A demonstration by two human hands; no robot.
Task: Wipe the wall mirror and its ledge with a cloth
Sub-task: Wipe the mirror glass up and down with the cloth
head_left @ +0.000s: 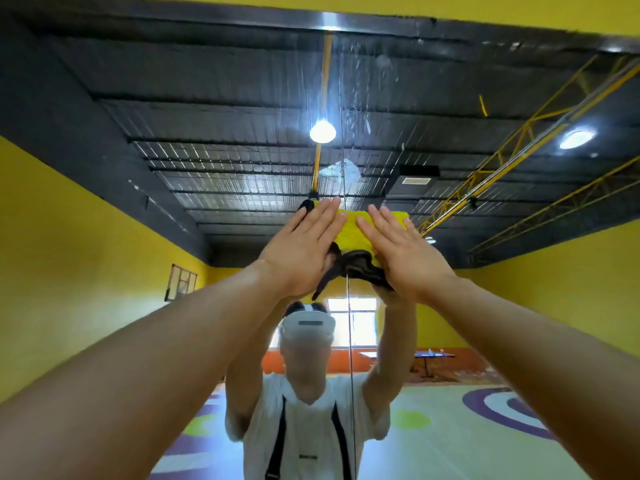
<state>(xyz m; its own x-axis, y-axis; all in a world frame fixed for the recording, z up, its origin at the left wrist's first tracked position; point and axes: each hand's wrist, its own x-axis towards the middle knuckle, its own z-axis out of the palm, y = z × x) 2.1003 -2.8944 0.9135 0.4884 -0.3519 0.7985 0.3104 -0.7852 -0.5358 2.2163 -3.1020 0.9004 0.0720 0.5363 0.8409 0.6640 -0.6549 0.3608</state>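
Around: streaks (355, 109) on mirror (207, 140) above cloth (353, 225).
Left hand (301, 252): fingers (323, 220) straight, pressing cloth.
Right hand (407, 254): fingers straight, pressing cloth.

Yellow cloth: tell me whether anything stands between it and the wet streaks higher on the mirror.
Nothing visible does. The left hand and right hand press the yellow cloth flat on the mirror; the glass below the wet streaks is bare, crossed by a panel seam.

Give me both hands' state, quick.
Left hand: open, flat, pressing the yellow cloth on the mirror.
Right hand: open, flat on the same cloth.
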